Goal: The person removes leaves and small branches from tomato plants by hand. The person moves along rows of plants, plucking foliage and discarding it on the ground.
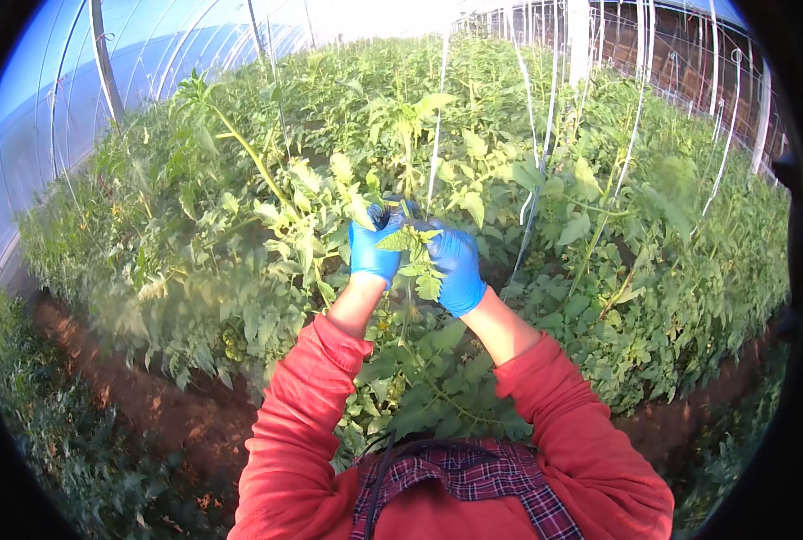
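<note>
My left hand [374, 248], in a blue glove, is curled around a green tomato plant stem at the middle of the view. Close beside it is my right hand [457, 266], also blue-gloved, with its fingers bent in towards the left hand. Its fingertips are dark and partly hidden, so what they pinch cannot be made out. A tomato leaf [430, 285] hangs between my two wrists. From above, a white string [436, 135] runs down to the place where my fingers meet. The leafy top of a tomato plant [408, 125] rises just behind my hands.
Dense tomato plants surround me; a thick bent stem [260, 165] leans at the left. More white strings [543, 145] hang at the right. Bare soil [152, 405] runs along the lower left. Plastic greenhouse sheeting [23, 148] and a post [106, 64] stand at the far left.
</note>
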The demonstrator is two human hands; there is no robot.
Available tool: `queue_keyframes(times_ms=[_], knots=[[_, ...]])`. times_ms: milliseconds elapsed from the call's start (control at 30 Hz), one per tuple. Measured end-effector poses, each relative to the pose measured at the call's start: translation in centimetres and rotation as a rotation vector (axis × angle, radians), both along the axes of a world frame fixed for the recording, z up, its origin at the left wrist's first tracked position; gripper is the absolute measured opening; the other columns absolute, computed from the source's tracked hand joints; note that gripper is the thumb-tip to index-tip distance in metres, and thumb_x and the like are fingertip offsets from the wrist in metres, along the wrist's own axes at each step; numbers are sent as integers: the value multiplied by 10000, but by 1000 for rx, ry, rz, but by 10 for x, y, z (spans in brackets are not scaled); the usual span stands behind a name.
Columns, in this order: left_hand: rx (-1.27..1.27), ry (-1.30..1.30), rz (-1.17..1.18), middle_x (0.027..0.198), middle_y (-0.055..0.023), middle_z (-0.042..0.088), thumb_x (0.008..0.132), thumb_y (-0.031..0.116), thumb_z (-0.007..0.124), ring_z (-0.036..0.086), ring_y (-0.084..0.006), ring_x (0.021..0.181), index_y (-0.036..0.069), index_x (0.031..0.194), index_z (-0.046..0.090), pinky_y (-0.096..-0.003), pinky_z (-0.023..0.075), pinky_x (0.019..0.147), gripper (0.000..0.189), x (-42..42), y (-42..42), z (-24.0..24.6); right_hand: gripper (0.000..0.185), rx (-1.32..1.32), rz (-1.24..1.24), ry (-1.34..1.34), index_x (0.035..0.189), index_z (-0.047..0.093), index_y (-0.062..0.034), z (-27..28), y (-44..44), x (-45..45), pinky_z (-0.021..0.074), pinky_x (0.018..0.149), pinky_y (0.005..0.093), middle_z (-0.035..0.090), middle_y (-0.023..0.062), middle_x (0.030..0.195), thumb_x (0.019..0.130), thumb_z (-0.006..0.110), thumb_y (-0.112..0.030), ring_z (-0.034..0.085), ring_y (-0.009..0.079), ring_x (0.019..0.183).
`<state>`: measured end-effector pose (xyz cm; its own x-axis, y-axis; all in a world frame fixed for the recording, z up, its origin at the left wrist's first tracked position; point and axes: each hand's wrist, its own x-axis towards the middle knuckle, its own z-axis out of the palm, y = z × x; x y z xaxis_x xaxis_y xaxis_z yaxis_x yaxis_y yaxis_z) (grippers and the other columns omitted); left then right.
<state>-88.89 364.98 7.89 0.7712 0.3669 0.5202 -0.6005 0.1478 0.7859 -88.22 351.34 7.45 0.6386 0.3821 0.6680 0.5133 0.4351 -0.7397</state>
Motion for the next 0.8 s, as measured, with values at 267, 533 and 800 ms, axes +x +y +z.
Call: queue_keyframes(times_ms=[267, 533, 800], knots=[[39, 121, 24, 787, -24, 673, 885, 55, 629, 564, -63, 665, -16, 899, 683, -225, 467, 603, 90, 3, -12, 2, 241, -120, -245, -90, 1073, 629, -36, -18, -14, -9, 382, 544, 286, 518, 31, 679, 947, 539, -221, 449, 121, 586], [-8, 147, 92, 763, -36, 673, 889, 63, 635, 598, -78, 633, -15, 859, 673, -232, 513, 554, 91, 4, -15, 11, 271, -238, -341, -507, 820, 613, -40, -17, -31, -59, 443, 611, 322, 551, 77, 673, 945, 575, -278, 565, 185, 639], [420, 153, 600, 780, -100, 654, 808, 270, 721, 625, -194, 695, -21, 871, 649, -350, 493, 641, 306, 9, -24, -7, 348, -154, -457, 35, 956, 623, -45, 86, -88, 5, 410, 800, 274, 582, 34, 859, 980, 496, -368, 508, 130, 812]])
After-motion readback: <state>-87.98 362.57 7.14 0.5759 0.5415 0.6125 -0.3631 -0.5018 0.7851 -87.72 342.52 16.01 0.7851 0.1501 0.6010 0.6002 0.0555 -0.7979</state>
